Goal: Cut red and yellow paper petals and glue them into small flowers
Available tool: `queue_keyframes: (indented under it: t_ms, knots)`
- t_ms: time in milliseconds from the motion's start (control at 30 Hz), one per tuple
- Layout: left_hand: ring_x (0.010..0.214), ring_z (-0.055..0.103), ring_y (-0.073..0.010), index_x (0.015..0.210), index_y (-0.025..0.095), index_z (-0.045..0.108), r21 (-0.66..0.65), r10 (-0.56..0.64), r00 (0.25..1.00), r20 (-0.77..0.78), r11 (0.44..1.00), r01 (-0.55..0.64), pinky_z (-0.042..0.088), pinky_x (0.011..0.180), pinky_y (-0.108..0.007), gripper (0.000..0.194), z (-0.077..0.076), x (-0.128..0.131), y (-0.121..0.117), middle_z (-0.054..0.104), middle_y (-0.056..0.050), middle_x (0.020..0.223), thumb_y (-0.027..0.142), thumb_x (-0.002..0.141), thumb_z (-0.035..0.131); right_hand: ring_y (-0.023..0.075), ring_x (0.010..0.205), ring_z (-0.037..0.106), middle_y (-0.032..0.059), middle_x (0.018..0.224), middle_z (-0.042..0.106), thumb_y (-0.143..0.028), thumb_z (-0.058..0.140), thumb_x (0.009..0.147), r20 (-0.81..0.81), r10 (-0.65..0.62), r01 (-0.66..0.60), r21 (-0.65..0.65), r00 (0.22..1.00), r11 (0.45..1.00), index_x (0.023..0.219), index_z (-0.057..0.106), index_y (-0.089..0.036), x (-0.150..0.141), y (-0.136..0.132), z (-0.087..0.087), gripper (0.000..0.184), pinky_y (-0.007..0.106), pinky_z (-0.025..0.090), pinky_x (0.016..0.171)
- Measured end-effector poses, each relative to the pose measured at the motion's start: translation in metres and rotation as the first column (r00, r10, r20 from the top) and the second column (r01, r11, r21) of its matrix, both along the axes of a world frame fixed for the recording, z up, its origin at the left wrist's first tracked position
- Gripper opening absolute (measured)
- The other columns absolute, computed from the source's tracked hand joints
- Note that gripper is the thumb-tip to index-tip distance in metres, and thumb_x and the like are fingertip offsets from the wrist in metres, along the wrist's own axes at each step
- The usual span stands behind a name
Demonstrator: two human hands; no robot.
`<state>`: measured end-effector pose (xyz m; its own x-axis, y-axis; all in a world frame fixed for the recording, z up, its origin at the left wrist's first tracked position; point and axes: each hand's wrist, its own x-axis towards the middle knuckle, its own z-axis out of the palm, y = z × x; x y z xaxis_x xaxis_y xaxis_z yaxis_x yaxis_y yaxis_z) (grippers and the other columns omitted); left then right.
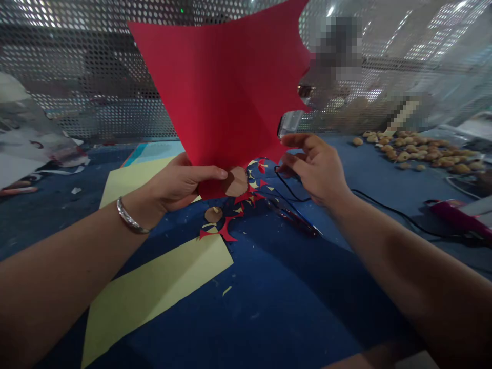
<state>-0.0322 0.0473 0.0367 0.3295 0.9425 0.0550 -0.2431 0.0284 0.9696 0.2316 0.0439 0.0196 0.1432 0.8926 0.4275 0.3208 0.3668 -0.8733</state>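
My left hand (180, 183) is closed on the bottom edge of a large red paper sheet (226, 92), which stands upright with jagged cut-outs along its right side. A silver bangle (129, 219) sits on that wrist. My right hand (315, 166) hovers just right of the sheet, fingers loosely curled, close to a black cable (384, 207); nothing clear shows in its grip. Below the sheet lie red and yellow paper scraps (230, 215) and a small tan disc (213, 214) on the blue table (277, 297).
Yellow paper sheets (154, 287) lie at the front left and further back. A pile of small tan pieces (418, 151) sits at the right rear. A pink tool (457, 218) rests at the right edge. A perforated metal screen (77, 66) closes the back.
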Motion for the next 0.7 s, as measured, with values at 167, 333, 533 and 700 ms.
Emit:
queue_keyframes:
  t_ms: [167,333,533,700]
  knots:
    - [0.104,0.076,-0.0288,0.095,0.016,0.08,0.002,-0.017,1.0,-0.013,1.0,0.017,0.062,0.093,-0.04,0.035,0.001,0.0,-0.001,0.081,-0.008,0.106,0.007,0.062,0.088,0.0192,0.076,0.076,0.0039,0.099,0.075,-0.022,0.081,0.083,0.013,0.167,-0.165,-0.091,0.986,0.982,0.103,0.072,-0.023,-0.002,0.018,0.003,0.022,0.037,0.064,0.07]
    - [0.11,0.073,-0.0277,0.091,0.016,0.075,0.008,0.05,0.997,0.063,0.999,-0.051,0.06,0.099,-0.04,0.03,-0.002,-0.001,0.011,0.079,-0.008,0.107,0.006,0.063,0.083,0.0158,0.067,0.071,0.0019,0.074,0.074,-0.029,0.082,0.087,0.039,0.101,-0.097,-0.095,0.994,0.991,0.085,0.073,-0.022,0.01,0.045,0.002,0.012,0.034,0.063,0.069]
    - [0.109,0.071,-0.026,0.085,0.016,0.072,-0.001,0.096,0.989,0.113,0.995,-0.096,0.059,0.099,-0.038,0.026,-0.007,-0.003,0.02,0.078,-0.006,0.103,0.007,0.063,0.081,0.0125,0.059,0.064,-0.0004,0.066,0.069,-0.026,0.084,0.085,0.044,0.042,-0.038,-0.086,0.998,0.996,0.079,0.069,-0.021,0.026,0.089,0.012,0.017,0.031,0.059,0.064]
    - [0.106,0.073,-0.0264,0.091,0.013,0.076,0.022,0.084,0.991,0.103,0.996,-0.087,0.06,0.094,-0.036,0.028,-0.002,-0.002,0.014,0.08,-0.009,0.105,0.007,0.064,0.081,0.0135,0.068,0.068,0.0019,0.078,0.073,-0.014,0.079,0.083,0.006,0.139,-0.137,-0.149,0.99,0.979,0.087,0.067,-0.02,0.01,0.093,0.025,0.013,0.03,0.055,0.064]
